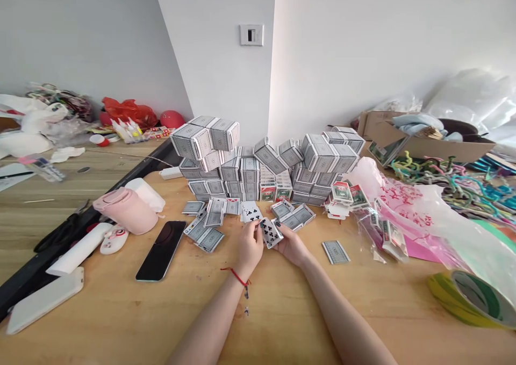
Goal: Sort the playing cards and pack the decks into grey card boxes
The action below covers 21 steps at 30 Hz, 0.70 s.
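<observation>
Where the left hand (250, 248) and right hand (292, 247) meet, their grip pinches a clubs card (271, 233).

One left hand (249, 247) and one right hand (292, 247) share two club playing cards (270, 233) on a wooden table (282, 322), with about ten loose flat card packs (335, 252) nearby and dozens of stacked grey card boxes (250, 169), too many to count exactly. Also pictured: one smartphone (161, 250), one roll of tape (471, 300), one cardboard box (427, 147), one red string bracelet (237, 276), one wall switch plate (252, 34) and at least one red balloon (172, 119).
</observation>
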Motion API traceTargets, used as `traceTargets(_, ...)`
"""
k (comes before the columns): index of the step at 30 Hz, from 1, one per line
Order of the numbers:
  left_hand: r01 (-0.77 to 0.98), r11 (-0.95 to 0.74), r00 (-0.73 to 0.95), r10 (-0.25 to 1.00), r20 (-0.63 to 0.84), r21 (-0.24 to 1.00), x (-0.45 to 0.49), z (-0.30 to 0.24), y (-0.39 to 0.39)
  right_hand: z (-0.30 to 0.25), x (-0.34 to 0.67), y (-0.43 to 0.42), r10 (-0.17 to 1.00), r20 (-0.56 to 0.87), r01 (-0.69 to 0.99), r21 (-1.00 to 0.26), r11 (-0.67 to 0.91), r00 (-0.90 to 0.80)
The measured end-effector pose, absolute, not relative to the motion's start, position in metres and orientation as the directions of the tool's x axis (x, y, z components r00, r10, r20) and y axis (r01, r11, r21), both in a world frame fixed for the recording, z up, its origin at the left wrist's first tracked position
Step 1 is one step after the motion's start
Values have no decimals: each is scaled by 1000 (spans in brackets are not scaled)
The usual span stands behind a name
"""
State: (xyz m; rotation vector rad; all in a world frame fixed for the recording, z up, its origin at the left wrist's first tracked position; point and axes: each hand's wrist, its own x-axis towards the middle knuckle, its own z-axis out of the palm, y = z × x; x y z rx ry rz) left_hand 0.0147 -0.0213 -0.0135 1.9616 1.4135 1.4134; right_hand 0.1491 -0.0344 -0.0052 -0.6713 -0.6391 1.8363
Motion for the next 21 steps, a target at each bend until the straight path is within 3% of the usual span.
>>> traceTargets(7,405,-288,-241,882,405,868,7,-8,-20,-5,149,-36,960,-118,-671,-694,-262,-253)
traceTargets(10,374,-269,-267,885,381,888,7,-3,-22,-7,147,-36,973,-122,-665,-712,-224,-197)
traceTargets(12,376,-306,-190,899,396,875,9,-1,-24,-8,145,-36,981,-123,-652,-734,-193,-152)
traceTargets(17,418,-507,184,860,476,754,15,6,-30,-8,142,-37,995,-93,-541,-836,-92,-24)
traceTargets(21,471,-580,305,814,494,665,15,11,-32,-8,143,-38,998,-69,-397,-916,-66,-6)
